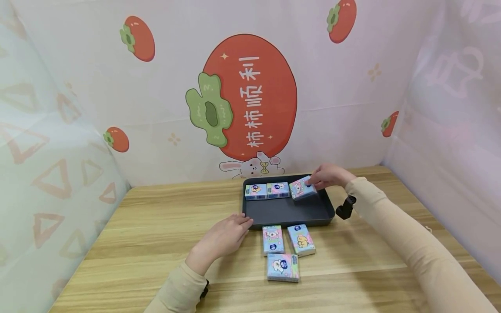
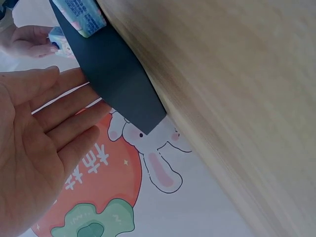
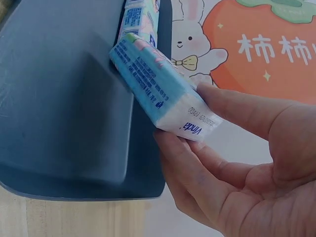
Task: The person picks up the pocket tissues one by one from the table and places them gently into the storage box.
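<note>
My right hand [image 1: 330, 175] pinches one end of a blue-and-pink tissue pack [image 1: 302, 188] over the back right of a dark tray [image 1: 289, 213]. In the right wrist view the held tissue pack [image 3: 148, 81] is tilted, with thumb and fingers on its white end. Two more packs, a left one [image 1: 256, 192] and a middle one [image 1: 278, 190], lie side by side along the tray's back wall. My left hand [image 1: 226, 234] rests by the tray's front left corner. In the left wrist view its fingers [image 2: 74, 106] are extended, touching the tray's edge.
In front of the tray, three tissue packs lie on the wooden table [image 1: 176, 217]: one at left [image 1: 272, 240], one at right [image 1: 301, 240] and one nearest me [image 1: 282, 268]. A printed backdrop [image 1: 164, 95] stands behind the table, with sheets on both sides.
</note>
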The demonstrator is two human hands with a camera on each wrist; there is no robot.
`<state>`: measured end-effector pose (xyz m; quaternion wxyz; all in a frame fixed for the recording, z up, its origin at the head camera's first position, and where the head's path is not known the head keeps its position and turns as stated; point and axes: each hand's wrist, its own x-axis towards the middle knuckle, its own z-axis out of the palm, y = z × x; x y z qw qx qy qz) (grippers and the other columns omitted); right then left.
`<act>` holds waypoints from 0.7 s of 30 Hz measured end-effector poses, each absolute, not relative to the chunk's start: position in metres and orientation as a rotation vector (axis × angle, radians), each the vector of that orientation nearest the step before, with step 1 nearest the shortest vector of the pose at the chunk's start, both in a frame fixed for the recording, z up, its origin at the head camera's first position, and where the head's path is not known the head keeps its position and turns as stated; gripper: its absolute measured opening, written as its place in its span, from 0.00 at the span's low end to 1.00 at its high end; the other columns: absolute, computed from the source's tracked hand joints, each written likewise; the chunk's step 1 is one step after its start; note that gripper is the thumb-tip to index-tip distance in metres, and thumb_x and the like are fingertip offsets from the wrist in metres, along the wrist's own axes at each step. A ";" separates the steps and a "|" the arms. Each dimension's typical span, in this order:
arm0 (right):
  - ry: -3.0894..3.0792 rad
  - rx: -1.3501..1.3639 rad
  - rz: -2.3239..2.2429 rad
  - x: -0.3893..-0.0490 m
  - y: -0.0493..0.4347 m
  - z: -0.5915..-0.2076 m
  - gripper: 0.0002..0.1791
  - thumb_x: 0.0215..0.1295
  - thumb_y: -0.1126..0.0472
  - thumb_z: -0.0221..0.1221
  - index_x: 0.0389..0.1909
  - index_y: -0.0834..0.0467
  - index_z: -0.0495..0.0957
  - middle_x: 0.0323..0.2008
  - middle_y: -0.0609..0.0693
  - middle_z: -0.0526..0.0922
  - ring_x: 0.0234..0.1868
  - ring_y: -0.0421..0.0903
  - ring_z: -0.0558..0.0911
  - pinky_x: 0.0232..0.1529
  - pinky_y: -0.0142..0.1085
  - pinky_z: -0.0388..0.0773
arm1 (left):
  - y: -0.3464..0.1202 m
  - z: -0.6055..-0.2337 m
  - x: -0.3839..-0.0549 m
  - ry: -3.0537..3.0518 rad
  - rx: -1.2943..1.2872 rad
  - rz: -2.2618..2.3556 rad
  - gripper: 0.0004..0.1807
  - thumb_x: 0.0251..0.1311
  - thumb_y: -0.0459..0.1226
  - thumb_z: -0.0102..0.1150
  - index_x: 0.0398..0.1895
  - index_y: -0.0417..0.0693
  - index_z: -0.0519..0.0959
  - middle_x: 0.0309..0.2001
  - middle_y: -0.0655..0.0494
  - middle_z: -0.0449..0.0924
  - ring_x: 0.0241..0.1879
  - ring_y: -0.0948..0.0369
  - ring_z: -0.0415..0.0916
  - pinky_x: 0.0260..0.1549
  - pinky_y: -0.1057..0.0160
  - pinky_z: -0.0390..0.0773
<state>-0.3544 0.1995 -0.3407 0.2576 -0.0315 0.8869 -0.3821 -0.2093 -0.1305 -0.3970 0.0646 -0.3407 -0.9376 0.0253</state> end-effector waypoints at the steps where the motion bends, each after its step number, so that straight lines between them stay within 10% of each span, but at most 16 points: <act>1: 2.404 -0.076 -1.043 -0.356 0.200 -0.341 0.21 0.63 0.54 0.61 0.48 0.68 0.77 0.40 0.53 0.82 0.38 0.43 0.78 0.60 0.45 0.76 | -0.131 -0.397 -0.209 -2.832 -1.028 0.076 0.18 0.68 0.39 0.50 0.57 0.42 0.77 0.56 0.47 0.78 0.59 0.53 0.74 0.62 0.56 0.73; 21: 2.394 -0.002 -1.095 -0.370 0.200 -0.351 0.19 0.63 0.55 0.61 0.47 0.67 0.79 0.33 0.48 0.79 0.33 0.41 0.76 0.54 0.40 0.79 | -0.131 -0.398 -0.210 -2.812 -1.038 0.090 0.18 0.67 0.38 0.51 0.57 0.42 0.77 0.56 0.48 0.78 0.59 0.53 0.74 0.61 0.57 0.74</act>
